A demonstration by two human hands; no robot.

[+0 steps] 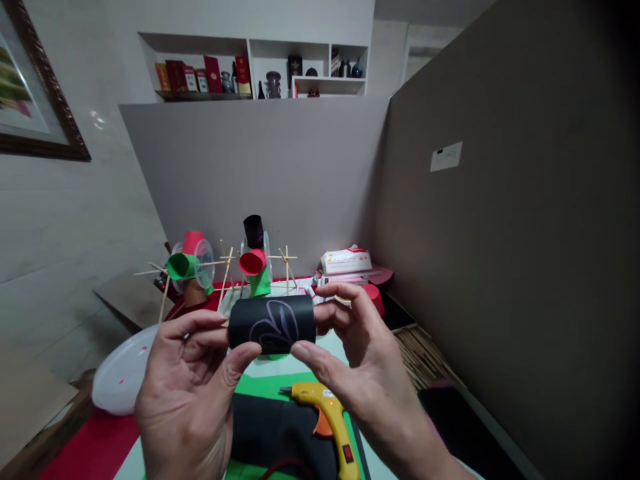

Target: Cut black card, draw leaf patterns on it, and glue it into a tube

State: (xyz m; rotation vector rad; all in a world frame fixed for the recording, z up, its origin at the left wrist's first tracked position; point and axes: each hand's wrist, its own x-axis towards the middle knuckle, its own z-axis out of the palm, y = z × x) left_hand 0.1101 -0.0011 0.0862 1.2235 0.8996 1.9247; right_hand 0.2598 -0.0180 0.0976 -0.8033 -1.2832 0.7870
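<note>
Between my two hands is a black paper tube (273,323) lying sideways, with a pale looping line drawn on its front. My left hand (193,373) grips the left end, its thumb on the lower front edge. The right end is gripped by my right hand (357,353), fingers at the opening and thumb along the lower edge. Below the tube, a yellow hot glue gun (325,407) with an orange trigger lies on black paper (265,420) and green sheets. Whether any fingertips reach inside the tube is partly hidden.
Behind my hands stand two stick models with coloured paper tubes, including a red tube (253,263) and a green tube (181,266). A white plastic lid (120,373) lies left. Farther back right is a tissue pack (346,260); thin sticks (430,360) lie right. Grey panels (260,173) enclose the table.
</note>
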